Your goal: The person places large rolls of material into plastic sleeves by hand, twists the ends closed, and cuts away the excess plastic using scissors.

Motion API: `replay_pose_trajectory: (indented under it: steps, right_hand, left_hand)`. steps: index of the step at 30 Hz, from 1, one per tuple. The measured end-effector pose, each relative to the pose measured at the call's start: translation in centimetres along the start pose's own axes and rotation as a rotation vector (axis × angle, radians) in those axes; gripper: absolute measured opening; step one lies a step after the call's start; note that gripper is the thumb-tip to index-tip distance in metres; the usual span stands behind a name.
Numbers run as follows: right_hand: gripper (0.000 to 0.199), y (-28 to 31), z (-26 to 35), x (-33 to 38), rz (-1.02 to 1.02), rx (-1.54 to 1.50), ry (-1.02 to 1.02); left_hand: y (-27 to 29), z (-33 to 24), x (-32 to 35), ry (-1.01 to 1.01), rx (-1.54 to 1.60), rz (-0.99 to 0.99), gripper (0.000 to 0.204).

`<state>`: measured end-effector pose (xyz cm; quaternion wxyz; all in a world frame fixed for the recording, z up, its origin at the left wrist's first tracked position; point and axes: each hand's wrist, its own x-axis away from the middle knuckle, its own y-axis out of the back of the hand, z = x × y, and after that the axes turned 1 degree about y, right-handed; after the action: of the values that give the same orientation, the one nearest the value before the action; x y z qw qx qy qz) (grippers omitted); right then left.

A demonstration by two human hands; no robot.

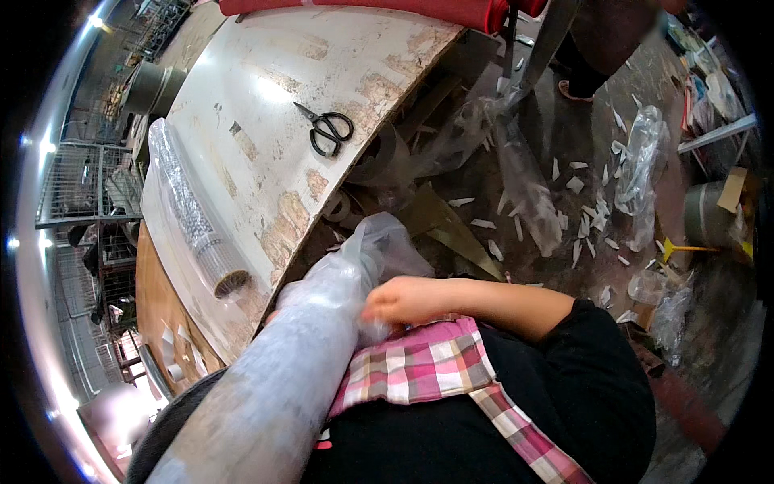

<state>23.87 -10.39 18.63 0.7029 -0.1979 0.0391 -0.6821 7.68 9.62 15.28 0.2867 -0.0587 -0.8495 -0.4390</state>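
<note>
A long roll [266,379] wrapped in clear plastic leans against my body and runs from the lower left up to the table edge. Loose plastic film [385,242] bunches at its far end. My right hand [395,302] is at that end, fingers curled into the film and slightly blurred by motion. Of my left hand, at most a small patch of skin shows at the roll's left side by the table edge; its fingers are hidden. Black-handled scissors [326,133] lie partly opened on the worn white table [266,153].
Another plastic-wrapped roll [189,210] lies at the table's left side. A red roll [403,10] crosses its far end. Scraps and crumpled plastic [641,177] litter the floor at right. A person's foot [575,90] shows at the far right, near a metal bar [548,48].
</note>
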Motion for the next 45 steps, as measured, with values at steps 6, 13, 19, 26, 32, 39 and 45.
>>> replay_pose_trajectory:
  steps: [6, 13, 19, 26, 32, 39, 45]
  right_hand:
    - [0.027, -0.2, 2.1, -2.2, -0.355, 0.249, 0.06]
    - [0.026, -0.8, -2.4, -3.4, -0.31, -0.076, -0.174]
    - [0.028, -3.0, 5.6, -1.0, -0.19, 0.075, 0.289]
    - [0.025, -0.6, -0.3, -1.1, -0.401, -0.496, 0.01]
    - [0.025, -1.7, 7.0, 1.2, -0.176, -0.003, 0.199]
    - [0.027, -3.0, 12.3, 3.3, -0.237, 0.007, 0.345]
    - [0.026, -2.2, 8.9, 3.2, -0.346, -0.131, 0.267]
  left_hand:
    - [2.0, 0.5, -1.0, -0.012, 0.107, -0.171, 0.021]
    - [4.3, -0.7, -1.1, -0.06, 0.215, -0.221, 0.021]
    - [5.8, -1.6, -0.2, -0.084, 0.347, -0.289, 0.021]
    - [7.7, -2.2, 2.1, -0.152, 0.585, -0.415, 0.021]
    - [8.5, -1.6, 4.4, -0.214, 0.872, -0.551, 0.02]
    - [12.0, 2.0, 6.6, -0.353, 1.286, -0.859, 0.02]
    - [6.6, -5.7, 5.2, -0.306, 1.183, -0.85, 0.012]
